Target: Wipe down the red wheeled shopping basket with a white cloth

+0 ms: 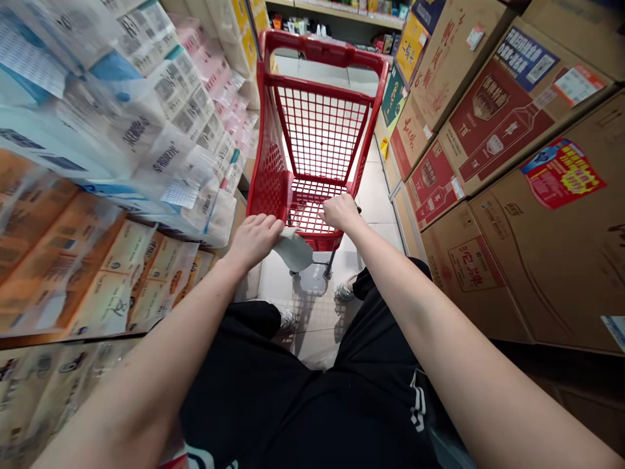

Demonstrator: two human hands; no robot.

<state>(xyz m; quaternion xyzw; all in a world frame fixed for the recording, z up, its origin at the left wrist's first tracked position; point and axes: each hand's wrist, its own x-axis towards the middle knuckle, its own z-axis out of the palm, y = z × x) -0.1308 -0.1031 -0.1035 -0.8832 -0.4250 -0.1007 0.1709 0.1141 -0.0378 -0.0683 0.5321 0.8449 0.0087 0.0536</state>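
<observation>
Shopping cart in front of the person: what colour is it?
The cart is bright red, grid panel included; it shows best in the head view.

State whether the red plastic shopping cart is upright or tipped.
Upright: the red plastic shopping cart stands with its small wheels on the pale tiled floor.

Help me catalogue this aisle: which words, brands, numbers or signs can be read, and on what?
"T8": red-panelled box
"郎牌特曲", apparently: same box
"沱牌": brown box
"二锅头", apparently: yellow box
Too small or blurred: price tags, left packs, small print on the red sticker
None readable: cart
</observation>
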